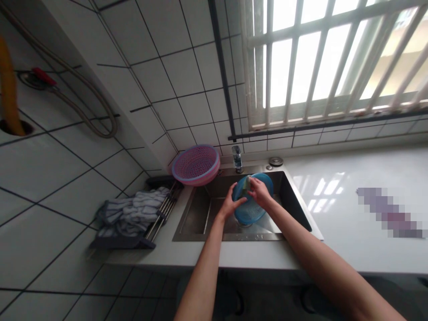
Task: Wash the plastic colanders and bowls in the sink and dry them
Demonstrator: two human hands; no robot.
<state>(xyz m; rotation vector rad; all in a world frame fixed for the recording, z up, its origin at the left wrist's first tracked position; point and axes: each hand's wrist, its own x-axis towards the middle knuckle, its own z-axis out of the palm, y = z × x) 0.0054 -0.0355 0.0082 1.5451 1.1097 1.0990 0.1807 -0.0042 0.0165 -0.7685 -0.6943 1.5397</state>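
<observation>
A blue plastic colander (250,213) is tilted inside the steel sink (196,218). My left hand (230,204) grips its left side, thumb across the near part and fingers around the edge. In my right hand (260,191) a small greenish sponge (246,184) is pinched and pressed against the colander's inner side. Part of the colander's far rim is hidden behind my right hand.
Behind the sink stands a faucet (237,159), with a metal drain strainer (276,161) to its right. Pink colanders (197,167) rest at the back left corner. A striped cloth (133,211) lies on a rack at left. A blurred-out item (389,214) is on the right counter.
</observation>
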